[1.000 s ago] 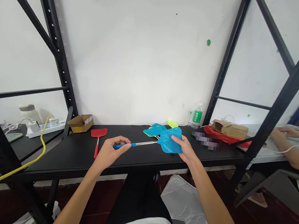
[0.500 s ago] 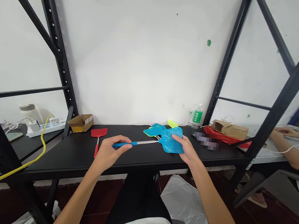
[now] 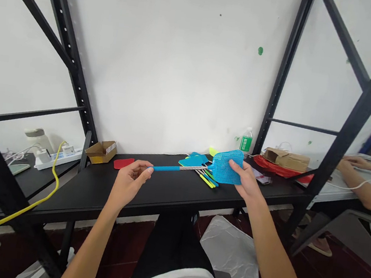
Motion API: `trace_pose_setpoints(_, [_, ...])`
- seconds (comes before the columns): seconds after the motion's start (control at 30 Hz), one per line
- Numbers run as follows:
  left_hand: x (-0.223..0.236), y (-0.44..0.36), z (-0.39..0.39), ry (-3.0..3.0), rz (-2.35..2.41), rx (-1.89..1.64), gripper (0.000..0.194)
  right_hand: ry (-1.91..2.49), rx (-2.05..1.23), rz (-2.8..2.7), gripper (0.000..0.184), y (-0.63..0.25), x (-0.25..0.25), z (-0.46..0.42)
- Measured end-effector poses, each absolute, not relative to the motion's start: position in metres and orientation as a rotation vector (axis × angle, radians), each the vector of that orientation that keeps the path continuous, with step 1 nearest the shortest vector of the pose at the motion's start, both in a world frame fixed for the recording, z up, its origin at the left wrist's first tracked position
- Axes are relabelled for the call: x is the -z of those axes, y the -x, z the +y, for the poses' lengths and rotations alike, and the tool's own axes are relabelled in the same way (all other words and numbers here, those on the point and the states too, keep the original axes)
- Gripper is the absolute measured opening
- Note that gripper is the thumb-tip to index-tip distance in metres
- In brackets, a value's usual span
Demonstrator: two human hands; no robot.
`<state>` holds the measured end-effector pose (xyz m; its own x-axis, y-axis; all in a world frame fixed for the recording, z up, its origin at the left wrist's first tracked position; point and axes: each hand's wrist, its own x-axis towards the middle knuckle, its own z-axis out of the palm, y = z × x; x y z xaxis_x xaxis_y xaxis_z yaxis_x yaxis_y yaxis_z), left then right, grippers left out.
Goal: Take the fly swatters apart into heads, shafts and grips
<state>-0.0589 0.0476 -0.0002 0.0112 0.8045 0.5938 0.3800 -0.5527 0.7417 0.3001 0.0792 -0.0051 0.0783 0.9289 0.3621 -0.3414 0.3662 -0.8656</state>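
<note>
"Swatter, blue: where is it?"

"Up over the desk, approx. level, held btwn both hands. Head's a squarish mesh w/ rounded corners, full of tiny holes; then a thin shiny metal shaft, then a slim blue tube of a handle."

"Grips?"

"L hand pinches the handle's end, thumb vs. fingers. R hand is closed on the mesh's outer edge, thumb flat on its face."

"Nr. it?"

"Just behind & below, a pile of swatters on the desk, blue & yellow-green, blades overlapping, handles poking out frontward. Red swatter head lies just beside L hand."

"Desk?"

"Black, flat, smooth. Back L: open cardboard box, angular. Back R: clear plastic bottle w/ green label, upright nr. the white wall. Further R, crumpled red plastic under a brown carton."

"Rest?"

"Silvery crinkled sheet on the dark red floor. Far L, white power strip + smooth yellow cable, curving. Far R, a co-worker's forearm on a pale tabletop."
</note>
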Motion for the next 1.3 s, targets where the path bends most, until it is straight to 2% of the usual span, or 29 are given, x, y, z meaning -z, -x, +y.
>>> trace_pose_setpoints(0.27, [0.002, 0.049, 0.044, -2.104, 1.359, -1.534, 0.037, 0.751, -1.06, -1.135, 0.043, -0.31, 0.007, 0.079])
trace_pose_setpoints(0.53, [0.002, 0.044, 0.04, -1.99, 1.422, -1.563, 0.061, 0.709, -1.063, -1.203, 0.04, -0.308, 0.006, 0.078])
trace_pose_setpoints(0.7, [0.0, 0.042, 0.042, -1.844, 1.346, -1.587, 0.063, 0.69, -1.047, -1.209, 0.039, -0.307, 0.006, 0.078])
trace_pose_setpoints(0.83, [-0.001, 0.043, 0.044, -1.89, 1.316, -1.568, 0.057, 0.674, -1.031, -1.198, 0.038, -0.308, 0.006, 0.078])
trace_pose_setpoints(1.07, [0.002, 0.045, 0.049, -1.996, 1.267, -1.587, 0.027, 0.7, -1.032, -1.145, 0.04, -0.308, 0.004, 0.078])
trace_pose_setpoints(1.3, [0.007, 0.045, 0.053, -1.853, 1.225, -1.762, 0.025, 0.681, -1.053, -1.147, 0.037, -0.306, 0.005, 0.079])
